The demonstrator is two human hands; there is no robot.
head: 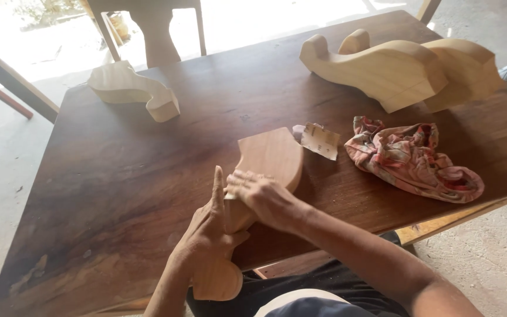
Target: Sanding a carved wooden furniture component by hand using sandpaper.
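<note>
A curved, pale wooden leg piece (268, 158) lies flat at the near edge of the dark wooden table (118, 176), its lower end hanging over the edge toward me. My left hand (209, 235) clasps its narrow middle from the left, index finger pointing straight up. On top of the same piece my right hand (262, 196) presses down with its fingers bent. I cannot tell if anything sits under those fingers.
A scrap of sandpaper (319, 141) lies just right of the piece. A crumpled floral cloth (412, 158) sits further right. Two similar carved pieces (394, 67) rest at the far right, another (130, 88) at the far left. Chair legs (154, 29) stand beyond.
</note>
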